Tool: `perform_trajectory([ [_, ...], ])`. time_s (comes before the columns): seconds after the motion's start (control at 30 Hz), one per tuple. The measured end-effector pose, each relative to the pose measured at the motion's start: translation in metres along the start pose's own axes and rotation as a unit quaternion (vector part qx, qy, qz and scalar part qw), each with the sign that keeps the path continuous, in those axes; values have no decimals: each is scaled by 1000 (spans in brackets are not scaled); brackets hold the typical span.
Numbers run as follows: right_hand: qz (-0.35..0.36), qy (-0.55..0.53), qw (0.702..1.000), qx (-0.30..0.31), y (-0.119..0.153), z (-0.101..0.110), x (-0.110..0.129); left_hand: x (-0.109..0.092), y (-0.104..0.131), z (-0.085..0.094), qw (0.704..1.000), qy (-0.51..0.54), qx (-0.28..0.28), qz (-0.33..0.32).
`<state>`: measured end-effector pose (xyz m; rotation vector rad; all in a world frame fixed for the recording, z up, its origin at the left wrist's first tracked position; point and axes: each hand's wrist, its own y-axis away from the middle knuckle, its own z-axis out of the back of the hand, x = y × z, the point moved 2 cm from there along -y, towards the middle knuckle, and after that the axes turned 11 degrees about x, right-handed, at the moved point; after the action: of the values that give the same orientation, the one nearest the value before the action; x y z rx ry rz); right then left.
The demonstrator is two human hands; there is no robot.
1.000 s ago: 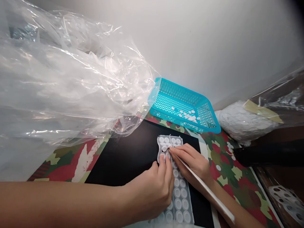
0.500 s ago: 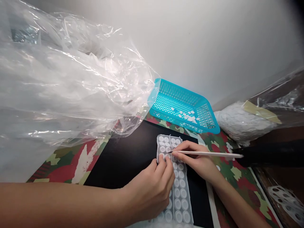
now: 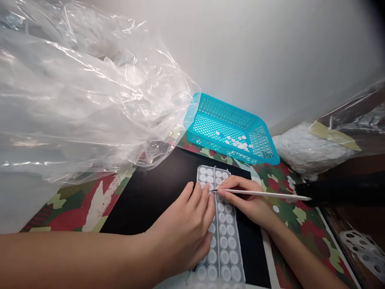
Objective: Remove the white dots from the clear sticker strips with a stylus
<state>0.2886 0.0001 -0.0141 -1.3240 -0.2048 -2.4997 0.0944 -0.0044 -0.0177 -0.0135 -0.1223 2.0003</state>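
My right hand (image 3: 248, 198) pinches a thin white stick with a dark pointed tip (image 3: 264, 193); its kind is unclear. The tip meets the upper part of a translucent grey sheet (image 3: 217, 224), which bears rows of round white pieces. My left hand (image 3: 189, 220) lies over the sheet's left side, fingers stretched out and fingertips close to the stick's tip. Nothing shows in its fingers, and it hides several round pieces. The sheet rests on a black board (image 3: 153, 196).
Behind the board stands a blue plastic basket (image 3: 231, 108) with small white discs inside. A large clear plastic bag (image 3: 90, 108) fills the left. At right sits another bag of white material (image 3: 313, 148). Patterned cloth (image 3: 303, 237) lies underneath, with a loose white disc (image 3: 276, 209).
My left hand has shifted slightly left, its fingers now straighter, uncovering more of the sheet's lower part. The stick stays in my right hand. The view has moved a little.
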Motion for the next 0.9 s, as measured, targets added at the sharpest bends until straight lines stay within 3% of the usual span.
perform_trajectory([
  [0.3,41,58,997,12,2,-1,4,13,-5,12,999,-9,40,-35],
  [0.63,26,88,992,85,-3,10,7,18,-9,14,998,-7,49,-47],
  [0.9,63,85,987,125,0,17,0,20,-11,16,997,4,56,-48],
])
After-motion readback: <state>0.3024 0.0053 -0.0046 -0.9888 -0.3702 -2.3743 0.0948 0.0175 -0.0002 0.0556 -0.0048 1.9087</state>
